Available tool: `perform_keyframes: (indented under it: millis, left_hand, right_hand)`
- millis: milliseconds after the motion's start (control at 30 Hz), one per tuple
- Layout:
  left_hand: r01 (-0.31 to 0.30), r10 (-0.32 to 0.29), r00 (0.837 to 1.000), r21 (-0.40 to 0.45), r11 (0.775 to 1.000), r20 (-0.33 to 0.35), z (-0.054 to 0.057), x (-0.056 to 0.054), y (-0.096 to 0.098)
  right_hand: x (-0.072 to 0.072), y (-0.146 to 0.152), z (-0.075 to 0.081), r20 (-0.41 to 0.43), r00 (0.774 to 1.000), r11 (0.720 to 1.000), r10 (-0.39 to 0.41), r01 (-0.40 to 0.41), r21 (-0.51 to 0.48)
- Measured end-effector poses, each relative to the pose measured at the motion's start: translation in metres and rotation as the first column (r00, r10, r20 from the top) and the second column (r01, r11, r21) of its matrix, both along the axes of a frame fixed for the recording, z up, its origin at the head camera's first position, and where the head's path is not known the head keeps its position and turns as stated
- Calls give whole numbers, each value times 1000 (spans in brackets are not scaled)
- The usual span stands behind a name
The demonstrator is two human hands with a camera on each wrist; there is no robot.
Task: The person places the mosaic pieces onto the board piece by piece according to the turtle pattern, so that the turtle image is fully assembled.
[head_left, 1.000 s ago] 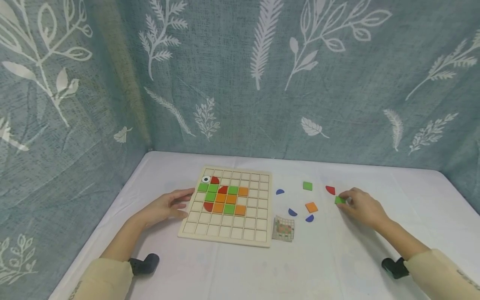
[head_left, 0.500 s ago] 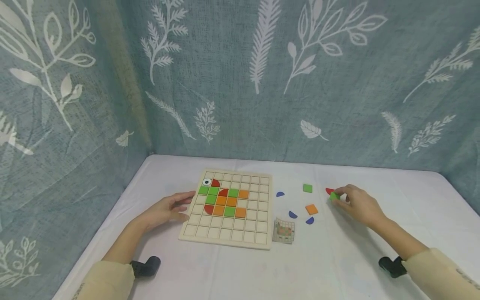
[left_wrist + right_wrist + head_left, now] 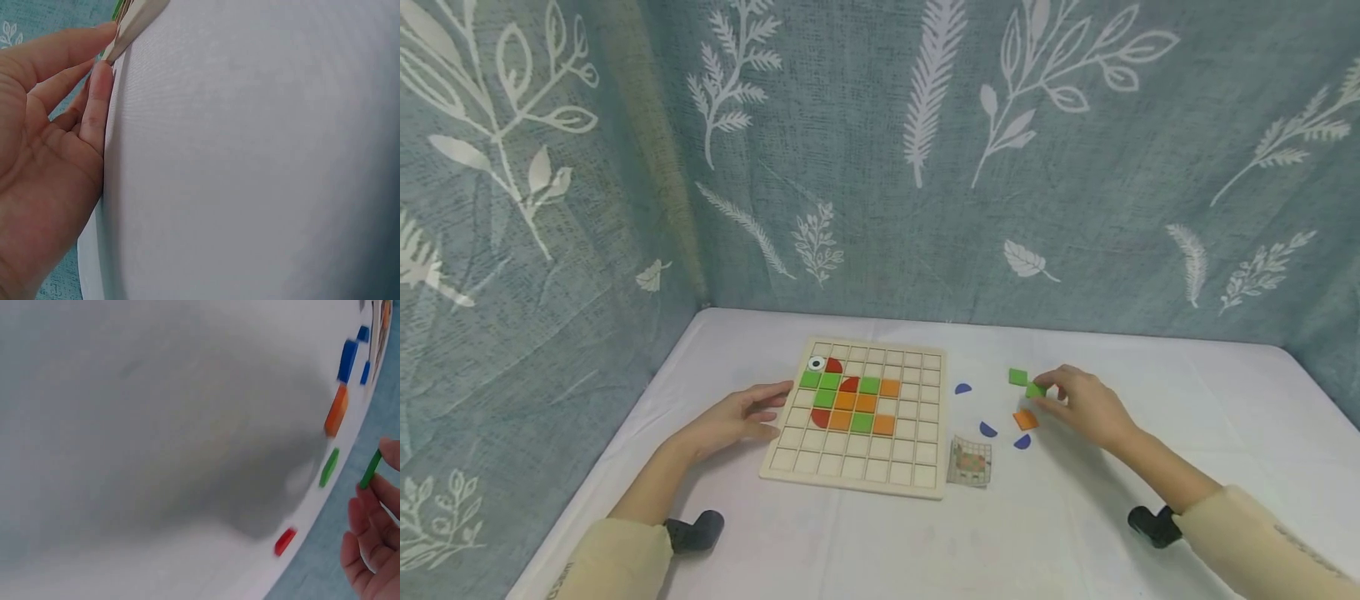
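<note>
My right hand (image 3: 1088,404) pinches a green square tile (image 3: 1035,391) between thumb and fingertips, held above the table. Just left of it lies another green tile (image 3: 1018,377), with an orange tile (image 3: 1026,419) below. My left hand (image 3: 724,423) rests at the left edge of the wooden grid board (image 3: 857,468), its fairly straight fingers touching that edge, also seen in the left wrist view. On the board, green, orange and red pieces and a white eye piece (image 3: 816,363) form a figure. In the right wrist view a red piece (image 3: 285,542) lies on the table; my right hand hides it in the head view.
Beside the board's lower right corner lies a small pattern card (image 3: 971,462). Blue half-round pieces (image 3: 988,429) are scattered between board and right hand. A patterned blue-green cloth (image 3: 865,250) hangs behind the white-covered table (image 3: 895,550).
My right hand has lifted the green tile off the table and carried it leftward, past the red piece, toward the other green tile. The left hand stays at the board's edge.
</note>
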State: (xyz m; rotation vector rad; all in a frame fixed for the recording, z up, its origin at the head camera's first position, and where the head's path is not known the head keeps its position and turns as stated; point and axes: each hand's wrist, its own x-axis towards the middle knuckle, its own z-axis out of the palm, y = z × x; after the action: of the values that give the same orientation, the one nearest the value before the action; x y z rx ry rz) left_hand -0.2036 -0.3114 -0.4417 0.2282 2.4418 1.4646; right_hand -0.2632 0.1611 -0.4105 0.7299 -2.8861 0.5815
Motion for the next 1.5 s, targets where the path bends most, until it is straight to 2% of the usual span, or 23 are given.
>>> perform_keyframes:
  millis: [167, 500, 667, 867, 1167, 1367, 1500]
  left_hand:
    - [-4, 4, 1000, 4, 1000, -4, -1, 0, 0]
    - [-17, 17, 1000, 9, 1000, 5, 1, 1, 1]
    - [-17, 17, 1000, -1, 1000, 4, 2, 1, 2]
    - [-19, 19, 1000, -2, 1000, 10, 1, 1, 1]
    - [-36, 36, 999, -28, 999, 8, 1, 1, 2]
    - [-29, 30, 1000, -22, 999, 8, 1, 1, 1]
    - [-26, 26, 1000, -20, 999, 13, 2, 0, 1]
  right_hand:
    - [-2, -20, 0, 4, 999, 999, 43, -43, -19]
    - [-2, -68, 9, 35, 993, 993, 116, -115, -24]
    - [-3, -87, 13, 23, 982, 982, 186, -185, -31]
    - [-2, -110, 20, 55, 968, 969, 246, -245, -26]
    - [-1, -137, 16, 118, 943, 948, 310, -316, 37]
    - [0, -151, 11, 117, 934, 935, 337, -346, 70]
    - [0, -159, 10, 117, 937, 937, 330, -340, 76]
